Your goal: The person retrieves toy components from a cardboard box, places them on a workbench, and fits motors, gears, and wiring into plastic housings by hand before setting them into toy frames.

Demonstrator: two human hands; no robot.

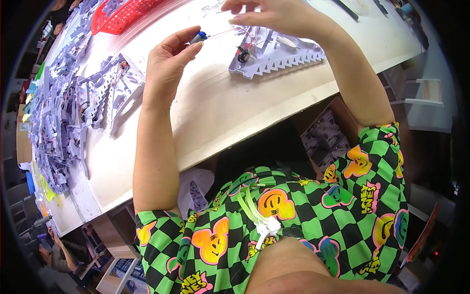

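Observation:
My left hand is raised over the table, its thumb and fingers closed on a small silver motor with a blue end. Thin reddish wires run from the motor to a white plastic housing. The housing has a toothed edge and a round black part, and lies on the table below my right hand. At the top edge of the picture, my right hand has its thumb apart from the fingers, with nothing visible between them. Small thin metal pieces lie near its fingertips.
To the left, a large heap of similar plastic housings covers the white table. Behind stands a red perforated basket. A dark bar-shaped tool lies at the far right. Another person is at the lower left.

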